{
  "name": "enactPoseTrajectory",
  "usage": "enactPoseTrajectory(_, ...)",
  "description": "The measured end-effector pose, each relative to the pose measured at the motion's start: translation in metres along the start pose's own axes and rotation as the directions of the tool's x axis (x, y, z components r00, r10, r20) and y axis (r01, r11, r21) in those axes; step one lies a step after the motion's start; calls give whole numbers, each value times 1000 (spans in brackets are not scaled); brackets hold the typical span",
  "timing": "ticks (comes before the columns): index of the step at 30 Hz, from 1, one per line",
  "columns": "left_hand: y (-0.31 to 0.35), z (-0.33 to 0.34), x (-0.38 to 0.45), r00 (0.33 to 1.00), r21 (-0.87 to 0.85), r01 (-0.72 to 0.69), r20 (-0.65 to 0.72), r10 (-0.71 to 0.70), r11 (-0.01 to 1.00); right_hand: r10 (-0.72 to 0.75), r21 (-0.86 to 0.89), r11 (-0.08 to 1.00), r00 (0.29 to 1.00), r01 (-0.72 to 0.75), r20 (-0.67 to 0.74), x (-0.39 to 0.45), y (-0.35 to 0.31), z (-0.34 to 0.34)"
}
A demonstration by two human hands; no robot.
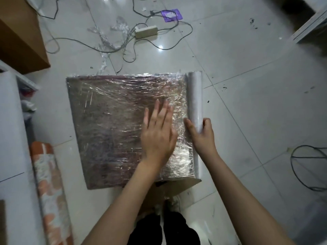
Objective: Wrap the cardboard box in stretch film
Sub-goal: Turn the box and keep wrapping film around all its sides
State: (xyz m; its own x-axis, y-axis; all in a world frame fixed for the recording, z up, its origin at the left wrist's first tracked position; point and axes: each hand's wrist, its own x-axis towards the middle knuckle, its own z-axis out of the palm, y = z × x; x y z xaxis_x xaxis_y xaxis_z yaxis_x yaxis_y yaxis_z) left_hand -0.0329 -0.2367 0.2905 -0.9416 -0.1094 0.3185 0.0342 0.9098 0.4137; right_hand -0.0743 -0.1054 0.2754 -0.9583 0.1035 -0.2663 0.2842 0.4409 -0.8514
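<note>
Your left hand (158, 133) lies flat, fingers (165, 110) spread, on the film-covered flat brown cardboard box (109, 128) on the pale tiled floor (247, 85). Your right hand (203, 135) curls its fingers round the white stretch-film roll (194, 96) along the box's right edge.

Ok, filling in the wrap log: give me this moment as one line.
left hand flat on film-covered cardboard box | right hand grips stretch film roll at box's right edge | wrapping underway

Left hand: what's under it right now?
The left hand lies flat on stretch film covering the box top. The film patch beneath the palm is hidden. The right hand grips the roll.
</note>
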Motion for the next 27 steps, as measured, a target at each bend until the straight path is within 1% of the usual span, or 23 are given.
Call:
enactPoseTrajectory(2,-1,18,-37,994,194,-74,91,58,978,-9,4,1000,1000,9,-4,5,3,-3)
enactPoseTrajectory(4,-4,34,-56,984,286,-83,173,34,955,-32,1,999,999,32,17,8,7,-5)
enactPoseTrajectory(5,-6,39,-58,982,313,-80,186,22,946,-42,2,999,999,42,25,8,9,-5)
enactPoseTrajectory(7,-6,44,-57,983,322,-70,185,10,944,-46,19,999,999,45,28,8,13,-7)
enactPoseTrajectory(9,-3,41,-56,985,295,-63,175,11,953,-48,22,999,998,48,27,9,14,-8)
enactPoseTrajectory(13,-8,28,-57,991,69,-81,115,73,994,-89,-8,996,993,90,74,8,9,-9)
enactPoseTrajectory(14,-9,24,-61,992,83,-61,111,51,995,-95,-13,995,991,97,90,8,8,-8)
enactPoseTrajectory(17,-1,24,-78,987,283,59,126,-98,957,-104,-25,994,991,106,85,10,6,-4)
enactPoseTrajectory(19,13,32,-81,977,315,107,143,-159,943,-95,-7,995,992,96,79,15,5,-2)
enactPoseTrajectory(22,29,53,-73,973,350,124,142,-183,929,-101,34,995,992,99,76,21,5,-1)
enactPoseTrajectory(25,32,69,-71,979,358,134,100,-180,924,-121,58,991,991,118,49,23,9,-2)
enactPoseTrajectory(27,31,72,-72,982,362,136,78,-175,922,-130,60,990,989,126,69,23,10,-3)
